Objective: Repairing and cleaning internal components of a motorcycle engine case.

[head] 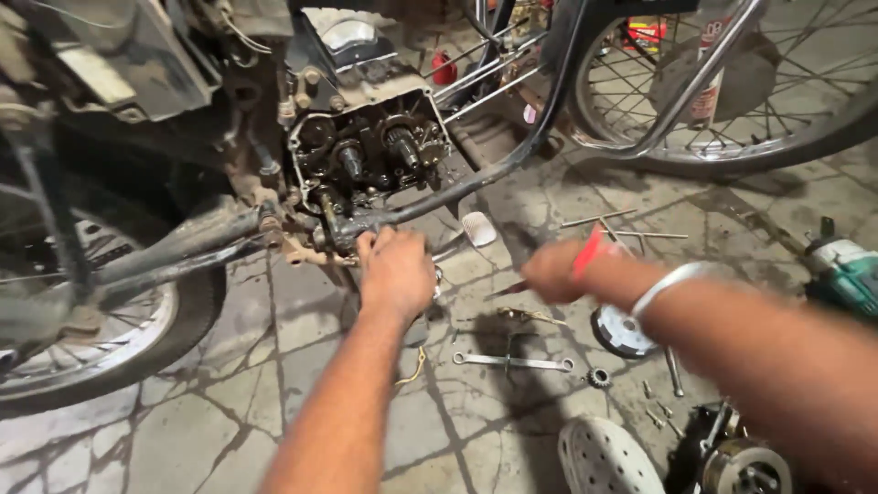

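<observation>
A motorcycle stands on a stone floor with its engine case (370, 151) open, gears and shafts exposed. My left hand (395, 272) is closed on a part at the underside of the engine, by the frame tube (476, 178). My right hand (558, 272) is blurred to the right of it. It grips a screwdriver with a red handle (590, 252), its tip pointing left toward my left hand. A metal bangle (672, 284) is on my right wrist.
On the floor lie a flat spanner (512, 362), a small sprocket (599, 377), a round toothed disc (617, 334), bolts, thin rods (604, 220) and a perforated cover (608, 457). A green power tool (846, 270) sits at the right edge. Wheels stand left and back right.
</observation>
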